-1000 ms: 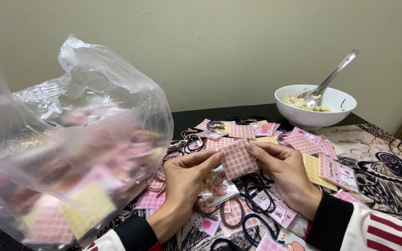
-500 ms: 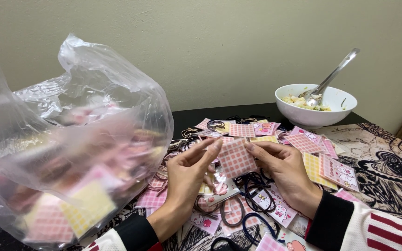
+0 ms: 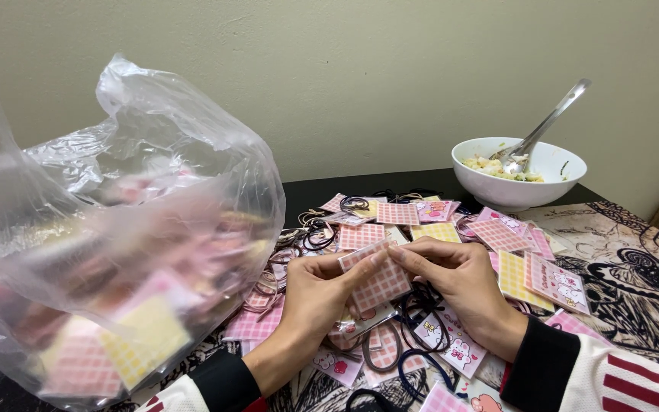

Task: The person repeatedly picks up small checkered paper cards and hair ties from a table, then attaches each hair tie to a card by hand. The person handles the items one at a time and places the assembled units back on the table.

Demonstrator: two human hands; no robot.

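Head view: both hands meet at the middle of the table over a scatter of small cards and hair ties. The left hand (image 3: 316, 294) and the right hand (image 3: 459, 286) each pinch one small pink-and-white checked paper card (image 3: 379, 276) between thumb and fingertips, the left at the card's nine o'clock edge, the right at its two o'clock corner. The card is tilted and lifted just off the pile, seemingly so its face can be seen and worked on from both sides.

Below the hands, toward six o'clock, dark elastic hair ties (image 3: 413, 366) lie looped among more pink printed cards, close at hand. From twelve to three o'clock of the hands, loose pink and yellow checked cards (image 3: 497, 236) are spread flat on the patterned tablecloth (image 3: 642, 267).

At nine o'clock a large crumpled clear plastic bag (image 3: 116, 229) stands puffed up, full of similar pink and yellow cards, its side touching the spread; it appears to serve as bulk storage.

At one o'clock, well apart from the hands, a white round bowl (image 3: 519, 172) of food stands near the wall with a metal spoon (image 3: 547, 126) leaning in it, set clear of the cards.
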